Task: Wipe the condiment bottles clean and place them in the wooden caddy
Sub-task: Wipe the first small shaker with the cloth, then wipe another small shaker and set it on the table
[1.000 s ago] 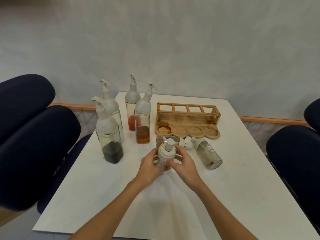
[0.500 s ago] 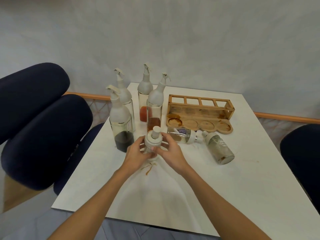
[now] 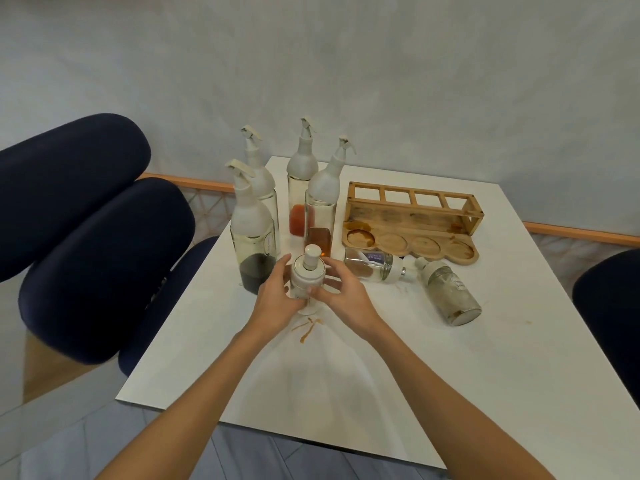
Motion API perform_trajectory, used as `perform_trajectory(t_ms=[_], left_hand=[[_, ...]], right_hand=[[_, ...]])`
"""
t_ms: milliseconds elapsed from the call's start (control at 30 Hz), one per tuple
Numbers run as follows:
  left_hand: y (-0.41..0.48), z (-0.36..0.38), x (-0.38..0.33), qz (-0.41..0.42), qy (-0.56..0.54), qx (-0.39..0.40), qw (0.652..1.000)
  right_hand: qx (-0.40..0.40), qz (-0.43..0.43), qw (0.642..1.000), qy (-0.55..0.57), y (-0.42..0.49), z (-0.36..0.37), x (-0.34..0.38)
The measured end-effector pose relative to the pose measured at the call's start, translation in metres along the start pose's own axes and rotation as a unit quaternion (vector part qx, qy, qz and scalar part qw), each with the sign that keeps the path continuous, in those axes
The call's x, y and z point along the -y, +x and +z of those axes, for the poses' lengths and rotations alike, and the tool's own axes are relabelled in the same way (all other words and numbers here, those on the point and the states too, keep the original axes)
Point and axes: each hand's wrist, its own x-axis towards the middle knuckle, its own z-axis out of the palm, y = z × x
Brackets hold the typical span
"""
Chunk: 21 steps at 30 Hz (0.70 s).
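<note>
Head view: the left hand [image 3: 277, 299] and right hand [image 3: 341, 294] both curl round a small pump-top jar [image 3: 308, 275] near the middle of the table [image 3: 519, 358], likely at the wiping step, and next it wants a clean and a carry to the wooden caddy [image 3: 412, 220] at two o'clock.

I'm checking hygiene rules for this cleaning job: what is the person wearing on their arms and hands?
Nothing shows. The left hand and right hand are ungloved, with no ring to be seen. The left forearm and right forearm are bare up to the picture's edge: no sleeve, watch or bracelet in view.
</note>
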Motion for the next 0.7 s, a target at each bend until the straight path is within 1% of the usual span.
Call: perform_trajectory(t_ms=[67, 133, 267, 367, 467, 567, 633, 700], left_hand=[[-0.004, -0.002, -0.004, 0.004, 0.0, -0.022, 1.0], [-0.011, -0.004, -0.012, 0.035, 0.002, -0.07, 0.997], [-0.023, -0.007, -0.036, 0.163, 0.028, -0.178, 0.97], [-0.024, -0.006, -0.062, 0.252, 0.051, -0.207, 0.944], [-0.02, 0.006, -0.087, 0.327, 0.056, -0.176, 0.927], [-0.01, 0.028, -0.105, 0.329, 0.066, -0.086, 0.938], [0.002, 0.049, -0.109, 0.331, 0.11, -0.012, 0.937], [0.014, 0.071, -0.105, 0.321, 0.174, 0.053, 0.93]], right_hand=[[-0.006, -0.003, 1.0, -0.002, -0.003, -0.008, -0.001], [-0.021, 0.011, 1.0, -0.014, -0.006, -0.018, -0.001], [-0.055, 0.001, 0.998, -0.043, -0.009, -0.041, -0.001], [-0.09, -0.014, 0.995, -0.035, -0.013, -0.059, 0.004], [-0.139, -0.022, 0.99, -0.029, -0.013, -0.077, 0.006], [-0.19, -0.007, 0.981, -0.026, -0.012, -0.093, 0.0], [-0.211, 0.038, 0.977, -0.008, -0.012, -0.1, -0.007], [-0.215, 0.081, 0.973, 0.011, -0.013, -0.104, -0.017]])
